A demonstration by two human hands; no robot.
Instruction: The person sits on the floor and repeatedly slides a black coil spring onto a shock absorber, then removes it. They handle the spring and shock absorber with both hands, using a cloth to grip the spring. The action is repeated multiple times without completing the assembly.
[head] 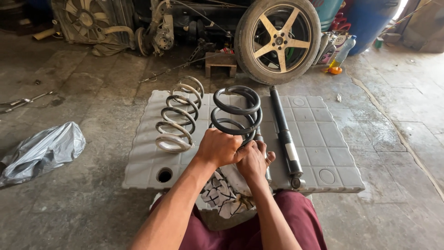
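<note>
**Q:** Entry, layout. Largest item first, all placed from the grey panel.

**A:** Grey panel (323,139), ribbed plastic, lies flat on the concrete floor (92,194) just ahead of my knees. Beyond its far edge: a car wheel (279,39) upright, well apart. On the panel, right of centre: a black shock absorber (285,134) lying lengthwise. Centre, near edge: the black coil spring (237,111) on its side. Left of it, just beside but apart: a pale coil spring (179,115), also on its side. Off the panel's left edge, well apart: a crumpled grey plastic bag (41,150).

**Q:** Hands?

**A:** My left hand (218,147) is curled tight over the near coil of the black spring, fingers pressed together. My right hand (253,159) is wrapped low, touching the left; it seems to grip the spring's end or a rod under it, I cannot tell which.

**Q:** Step in hand?

**A:** Judged: gripping the black spring's near end, mid-handling. Any further move calls for a firm two-handed hold; the coil is heavy and round and could roll.

**Q:** Edges, room?

**A:** Shock absorber close on the right, pale spring close on the left: little sideways room. The panel's near edge is under my wrists. Bare panel at far right; bare floor either side.
</note>
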